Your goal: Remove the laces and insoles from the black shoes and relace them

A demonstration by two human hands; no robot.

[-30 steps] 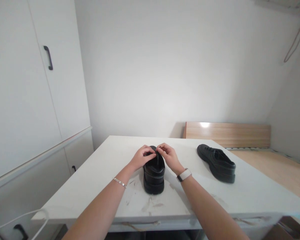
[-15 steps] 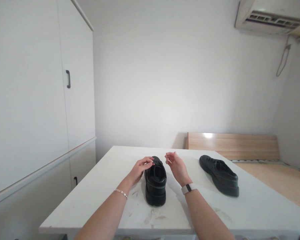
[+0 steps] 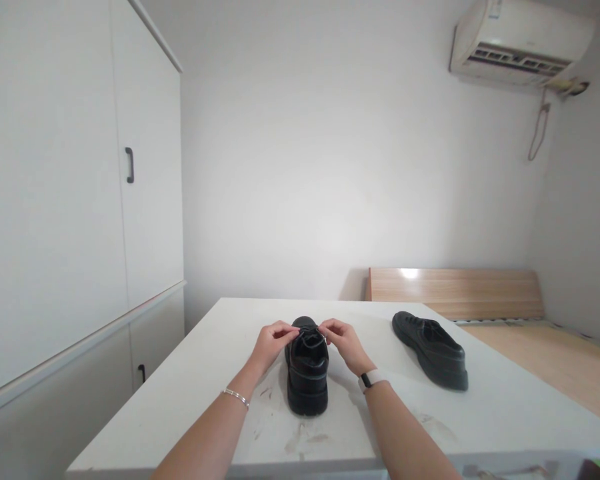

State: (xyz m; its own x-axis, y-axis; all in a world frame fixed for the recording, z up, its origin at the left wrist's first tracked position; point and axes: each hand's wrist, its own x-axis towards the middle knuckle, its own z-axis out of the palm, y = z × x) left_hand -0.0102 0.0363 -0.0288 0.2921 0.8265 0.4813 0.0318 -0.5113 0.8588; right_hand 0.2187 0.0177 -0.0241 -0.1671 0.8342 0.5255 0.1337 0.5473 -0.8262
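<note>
A black lace-up shoe (image 3: 307, 383) stands on the white table (image 3: 190, 413), heel toward me and toe pointing away. My left hand (image 3: 274, 341) is at the left side of its lacing, thumb and fingers pinched on the shoelace (image 3: 309, 333). From the right, my right hand (image 3: 344, 340) pinches the lace on the other side. The lace is dark and thin, so its exact path between my fingers is hard to see. A second black shoe (image 3: 433, 350) rests apart on the right side of the table, turned at an angle.
Dark smudges (image 3: 305, 437) mark the table near its front edge. A white cabinet (image 3: 155, 200) rises at the left. Beyond the table on the right is a bed frame with a wooden headboard (image 3: 455, 293). An air conditioner (image 3: 523, 47) hangs high on the wall.
My right hand has moved in from beside the shoe to its lacing and closed in a pinch. My left hand has also closed on the lace. The view has shifted slightly.
</note>
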